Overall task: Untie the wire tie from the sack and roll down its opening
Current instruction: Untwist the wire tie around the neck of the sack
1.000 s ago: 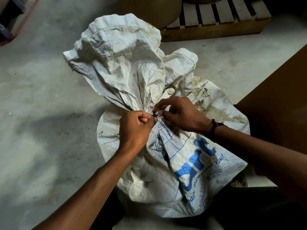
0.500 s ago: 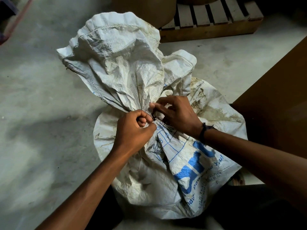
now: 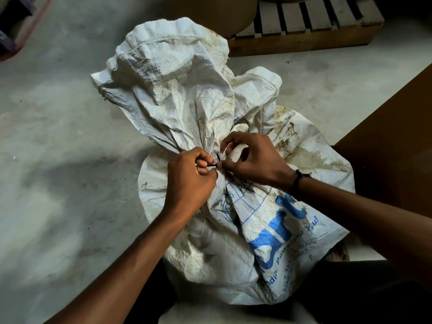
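A dirty white woven sack [image 3: 233, 230] with blue print stands on the concrete floor. Its top is bunched into a neck, and loose cloth flares up and away above it. A thin black wire tie [image 3: 214, 163] wraps that neck, with two short ends sticking out. My left hand [image 3: 190, 181] is fisted at the neck and pinches one wire end between thumb and forefinger. My right hand [image 3: 253, 160] reaches in from the right, and its fingertips pinch the tie at the twist. Most of the tie's loop is hidden by cloth and fingers.
A wooden pallet [image 3: 304, 33] lies at the back right with a round brown drum [image 3: 210, 12] beside it. A brown board [image 3: 397, 141] stands close on the right of the sack. Grey concrete floor [image 3: 58, 160] stretches to the left.
A black wire end now sticks out straight between my two hands, where before only a small knot showed. My right fingers have shifted lower onto the twist.
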A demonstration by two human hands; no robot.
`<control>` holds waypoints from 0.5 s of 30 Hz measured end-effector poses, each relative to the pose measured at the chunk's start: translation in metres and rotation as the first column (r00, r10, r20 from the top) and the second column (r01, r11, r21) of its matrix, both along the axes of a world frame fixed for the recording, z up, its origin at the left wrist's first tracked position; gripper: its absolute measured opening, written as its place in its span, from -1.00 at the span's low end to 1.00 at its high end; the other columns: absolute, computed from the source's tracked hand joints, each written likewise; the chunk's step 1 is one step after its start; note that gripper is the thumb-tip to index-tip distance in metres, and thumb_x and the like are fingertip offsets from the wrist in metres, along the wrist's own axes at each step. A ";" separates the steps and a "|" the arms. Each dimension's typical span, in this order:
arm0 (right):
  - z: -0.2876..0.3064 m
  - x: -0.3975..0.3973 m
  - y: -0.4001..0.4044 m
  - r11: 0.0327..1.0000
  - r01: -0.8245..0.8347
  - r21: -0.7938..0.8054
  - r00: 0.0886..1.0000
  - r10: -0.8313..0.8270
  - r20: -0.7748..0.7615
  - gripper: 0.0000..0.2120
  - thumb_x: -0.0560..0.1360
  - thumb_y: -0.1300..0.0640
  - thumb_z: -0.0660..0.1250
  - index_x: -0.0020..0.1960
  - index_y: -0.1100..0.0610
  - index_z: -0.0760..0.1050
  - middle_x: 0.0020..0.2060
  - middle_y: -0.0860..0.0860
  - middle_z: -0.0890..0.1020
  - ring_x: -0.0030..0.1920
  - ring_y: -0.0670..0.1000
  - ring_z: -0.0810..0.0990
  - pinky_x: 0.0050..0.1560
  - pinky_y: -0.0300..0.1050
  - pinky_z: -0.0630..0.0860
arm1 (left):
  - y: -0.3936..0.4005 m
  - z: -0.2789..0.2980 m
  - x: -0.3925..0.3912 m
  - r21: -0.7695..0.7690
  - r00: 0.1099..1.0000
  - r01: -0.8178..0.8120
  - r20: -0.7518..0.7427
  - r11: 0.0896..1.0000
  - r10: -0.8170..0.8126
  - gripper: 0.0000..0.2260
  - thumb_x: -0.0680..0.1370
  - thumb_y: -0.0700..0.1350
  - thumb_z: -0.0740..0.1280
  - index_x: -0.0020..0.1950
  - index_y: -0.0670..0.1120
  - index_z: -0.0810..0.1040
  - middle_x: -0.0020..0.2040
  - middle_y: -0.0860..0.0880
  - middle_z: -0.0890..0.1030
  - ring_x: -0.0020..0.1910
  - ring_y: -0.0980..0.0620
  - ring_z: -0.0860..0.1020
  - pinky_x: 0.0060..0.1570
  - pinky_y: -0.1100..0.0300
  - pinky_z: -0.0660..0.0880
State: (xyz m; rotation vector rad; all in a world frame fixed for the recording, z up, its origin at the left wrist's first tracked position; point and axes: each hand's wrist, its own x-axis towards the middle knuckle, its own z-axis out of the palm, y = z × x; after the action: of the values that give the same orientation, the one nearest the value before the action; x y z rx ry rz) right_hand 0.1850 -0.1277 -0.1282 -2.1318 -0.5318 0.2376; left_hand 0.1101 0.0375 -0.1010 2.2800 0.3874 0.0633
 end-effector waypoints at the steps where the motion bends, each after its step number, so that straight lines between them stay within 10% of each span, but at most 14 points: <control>1: 0.000 0.000 0.002 1.000 0.012 -0.003 1.000 -0.012 0.012 -0.72 0.40 -0.08 0.62 -0.01 0.02 0.65 -0.16 -0.06 0.72 -0.35 -0.25 0.59 -0.25 -0.17 0.59 | -0.001 0.000 0.000 -0.002 1.000 0.000 -0.002 1.000 0.000 -0.87 0.42 -0.32 0.48 -0.14 -0.11 0.64 -0.23 -0.04 0.63 -0.38 0.18 0.52 -0.32 0.41 0.50; 9: -0.003 0.001 0.005 0.998 0.051 0.040 0.999 -0.051 -0.011 -0.82 0.51 0.02 0.55 -0.03 0.09 0.62 -0.24 -0.10 0.69 -0.28 -0.17 0.63 -0.25 -0.33 0.48 | 0.001 0.000 0.000 -0.007 1.000 0.015 0.025 1.000 -0.015 -0.89 0.44 -0.30 0.50 -0.15 -0.12 0.64 -0.23 -0.03 0.64 -0.30 0.22 0.57 -0.30 0.47 0.49; 15: 0.002 0.004 -0.003 0.995 0.059 0.079 0.986 -0.046 -0.158 -0.94 0.59 0.31 0.38 -0.01 0.22 0.63 -0.08 0.07 0.73 -0.29 -0.14 0.71 -0.19 -0.03 0.70 | 0.004 -0.006 -0.001 0.062 0.992 0.088 0.085 0.994 -0.093 -0.86 0.47 -0.23 0.53 -0.06 -0.03 0.66 -0.15 -0.02 0.59 -0.33 0.10 0.57 -0.31 0.34 0.55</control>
State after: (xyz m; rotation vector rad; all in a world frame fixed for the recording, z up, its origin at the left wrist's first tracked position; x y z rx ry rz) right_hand 0.1893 -0.1308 -0.1261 -2.0227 -0.3870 0.3440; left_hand 0.1094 0.0411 -0.1067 2.3401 0.2391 0.1296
